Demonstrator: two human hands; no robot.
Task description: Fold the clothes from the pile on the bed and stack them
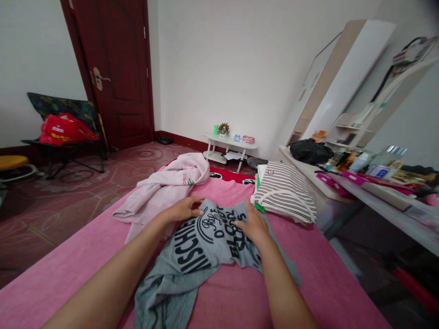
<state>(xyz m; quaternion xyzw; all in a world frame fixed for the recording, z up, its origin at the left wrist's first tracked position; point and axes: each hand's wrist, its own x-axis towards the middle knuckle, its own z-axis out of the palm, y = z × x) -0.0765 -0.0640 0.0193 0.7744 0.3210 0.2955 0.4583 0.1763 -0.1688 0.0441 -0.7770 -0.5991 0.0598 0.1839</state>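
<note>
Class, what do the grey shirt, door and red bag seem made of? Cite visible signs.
Grey shirt: soft matte knit, possibly cotton; limp folds.
Door: perhaps varnished wood; dark red-brown, moulded panels.
Red bag: likely thin plastic; crinkled, slightly glossy.

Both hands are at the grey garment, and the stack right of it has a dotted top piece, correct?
The top piece is striped, not dotted, as the head view shows. The left hand and right hand are at the grey garment, the stack right of it.

Bare forearms, bare hands, fingertips somewhat unclear.
</note>
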